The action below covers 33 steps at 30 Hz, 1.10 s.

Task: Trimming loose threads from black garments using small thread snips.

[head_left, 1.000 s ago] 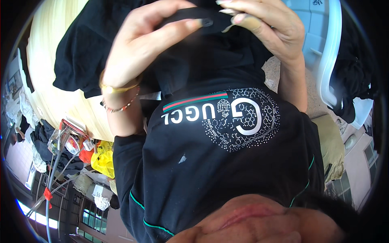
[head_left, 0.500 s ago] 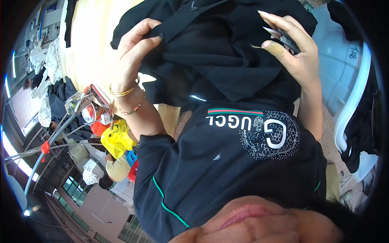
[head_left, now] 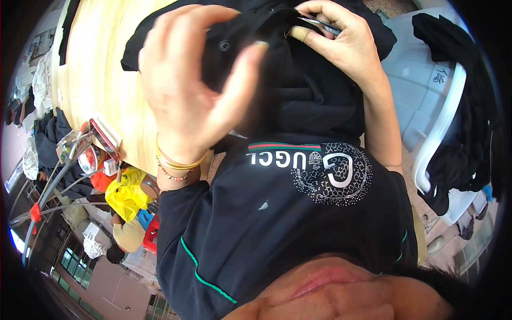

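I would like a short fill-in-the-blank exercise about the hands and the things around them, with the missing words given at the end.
1. The right hand, holding a pointed metal tool, has a tan covering on its ____.
2. The left hand looks blurred; the bangles at its wrist are ____ in colour.
3. The garment bearing a round button is ____ in colour.
4. The white tub stands on the picture's ____ side.

Missing words: thumb; gold; black; right.

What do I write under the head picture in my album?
Left hand open, right hand holding a pointed tool, black garment between.
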Available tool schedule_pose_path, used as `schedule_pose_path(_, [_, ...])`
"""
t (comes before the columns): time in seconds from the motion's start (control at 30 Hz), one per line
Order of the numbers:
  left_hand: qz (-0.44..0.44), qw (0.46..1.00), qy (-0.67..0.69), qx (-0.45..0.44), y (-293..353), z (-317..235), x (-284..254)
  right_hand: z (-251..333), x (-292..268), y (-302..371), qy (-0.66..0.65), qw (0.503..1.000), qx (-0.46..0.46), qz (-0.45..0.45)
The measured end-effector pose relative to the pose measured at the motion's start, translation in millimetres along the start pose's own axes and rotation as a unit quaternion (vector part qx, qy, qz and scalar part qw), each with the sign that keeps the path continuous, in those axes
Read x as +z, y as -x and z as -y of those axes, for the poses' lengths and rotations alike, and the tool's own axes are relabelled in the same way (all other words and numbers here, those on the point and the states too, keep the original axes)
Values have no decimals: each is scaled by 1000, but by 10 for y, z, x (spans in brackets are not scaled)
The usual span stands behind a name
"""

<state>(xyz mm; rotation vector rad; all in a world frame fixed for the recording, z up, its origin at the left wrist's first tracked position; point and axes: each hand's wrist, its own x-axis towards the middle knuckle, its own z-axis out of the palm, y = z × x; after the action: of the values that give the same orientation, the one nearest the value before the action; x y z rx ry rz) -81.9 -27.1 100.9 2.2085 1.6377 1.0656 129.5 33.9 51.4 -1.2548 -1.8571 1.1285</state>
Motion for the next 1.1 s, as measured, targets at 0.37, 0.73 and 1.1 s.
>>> schedule_pose_path(0.37, [-62,987,-36,141,135,510,425,-214,-104,202,179,918,-333,-119])
schedule_pose_path(0.73, [-64,985,-36,158,177,523,419,-259,-46,205,197,894,-380,-135])
schedule_pose_path(1.1, [-97,983,15,156,298,532,464,43,-14,319,63,978,-201,0])
